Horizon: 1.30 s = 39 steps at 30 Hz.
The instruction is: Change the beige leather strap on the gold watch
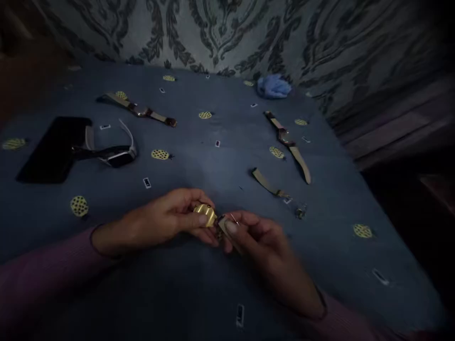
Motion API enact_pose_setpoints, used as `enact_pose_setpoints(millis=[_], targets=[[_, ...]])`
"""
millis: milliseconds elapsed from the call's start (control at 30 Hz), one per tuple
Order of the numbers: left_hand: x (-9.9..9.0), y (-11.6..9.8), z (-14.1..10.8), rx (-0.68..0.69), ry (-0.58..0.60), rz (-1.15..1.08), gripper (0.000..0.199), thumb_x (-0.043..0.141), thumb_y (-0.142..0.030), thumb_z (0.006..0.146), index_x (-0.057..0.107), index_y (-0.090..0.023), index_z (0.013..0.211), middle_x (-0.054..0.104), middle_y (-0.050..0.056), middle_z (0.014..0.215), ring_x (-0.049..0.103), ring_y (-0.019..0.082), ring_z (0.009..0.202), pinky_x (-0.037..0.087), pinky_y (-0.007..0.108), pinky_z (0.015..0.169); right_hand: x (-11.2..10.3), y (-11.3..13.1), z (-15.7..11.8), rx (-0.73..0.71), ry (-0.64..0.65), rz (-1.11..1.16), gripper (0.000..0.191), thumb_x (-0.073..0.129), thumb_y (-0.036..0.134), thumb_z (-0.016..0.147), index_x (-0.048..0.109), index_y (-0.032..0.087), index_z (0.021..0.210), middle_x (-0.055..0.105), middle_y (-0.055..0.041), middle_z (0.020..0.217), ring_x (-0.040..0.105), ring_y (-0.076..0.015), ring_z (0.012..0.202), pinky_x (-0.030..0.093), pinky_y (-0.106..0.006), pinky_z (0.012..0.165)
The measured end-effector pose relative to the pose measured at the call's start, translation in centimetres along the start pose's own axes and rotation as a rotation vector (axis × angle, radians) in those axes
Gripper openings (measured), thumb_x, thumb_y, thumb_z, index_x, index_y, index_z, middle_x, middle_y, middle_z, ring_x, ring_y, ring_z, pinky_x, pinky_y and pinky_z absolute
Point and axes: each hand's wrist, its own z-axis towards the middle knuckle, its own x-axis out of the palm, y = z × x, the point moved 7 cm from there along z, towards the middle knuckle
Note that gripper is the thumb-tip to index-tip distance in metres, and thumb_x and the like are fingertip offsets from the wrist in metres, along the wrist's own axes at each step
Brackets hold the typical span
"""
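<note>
Down at lower center of frame, the left hand had its grip pinched on a gold watch case, and the right hand had its grip clamped on a strap right beside it. Phone and sunglasses just kinda sat on the table at left.

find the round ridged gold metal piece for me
In the head view, the round ridged gold metal piece is below centre, held in the left hand, just left of the right hand.
</note>
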Motion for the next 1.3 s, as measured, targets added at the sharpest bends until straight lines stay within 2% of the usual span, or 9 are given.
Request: enact_pose_setpoints(millis=[133, 267, 500, 1300], targets=[[-0.02, -0.03, -0.11, -0.005, -0.028, 0.055, 0.006, 0.049, -0.012, 0.096, 0.054, -0.008, 0.097, 0.068, 0.007, 0.086, 0.072, 0.014, 0.080, 0.058, 0.021, 0.072, 0.07, 0.40, 0.17, -0.039, 0.016, -0.043, 0.024, 0.064, 0.036, 0.090, 0.066, 0.017, 0.074, 0.060, 0.0007, 0.065, 0.055, -0.0112, 0.064, 0.041, -0.024, 0.063], [-0.27, 0.12, -0.08, 0.010, -0.047, 0.045, 0.010, 0.053, -0.019, 0.096, 0.053, -0.011, 0.092, 0.066, 0.002, 0.077, 0.071, 0.013, 0.068, 0.057, 0.020, 0.061, -0.07, 0.40, 0.12, -0.058, 0.013, -0.118, 0.027, 0.061, 0.034, 0.092, 0.066, 0.018, 0.071, 0.057, 0.0018, 0.062, 0.046, -0.0097, 0.058, 0.036, -0.025, 0.058], [-0.31, 0.06, 0.02, 0.018, -0.042, 0.089, 0.010, 0.052, -0.021, 0.095, 0.052, -0.012, 0.090, 0.064, 0.001, 0.072, 0.066, 0.010, 0.058, 0.052, 0.018, 0.051, -0.09, 0.23, 0.08, -0.058, 0.006, -0.107, 0.026, 0.061, 0.035, 0.092, 0.066, 0.019, 0.073, 0.059, 0.0014, 0.064, 0.050, -0.0107, 0.063, 0.038, -0.025, 0.062], [-0.34, -0.06, -0.09, 0.009, -0.052, 0.169, 0.011, 0.054, -0.024, 0.094, 0.054, -0.013, 0.092, 0.063, -0.001, 0.070, 0.062, 0.009, 0.053, 0.046, 0.015, 0.045, 0.15, 0.71, 0.10, -0.100, 0.039, -0.192, 0.022, 0.059, 0.030, 0.093, 0.070, 0.019, 0.078, 0.055, 0.0036, 0.059, 0.039, -0.0092, 0.054, 0.032, -0.026, 0.054]])
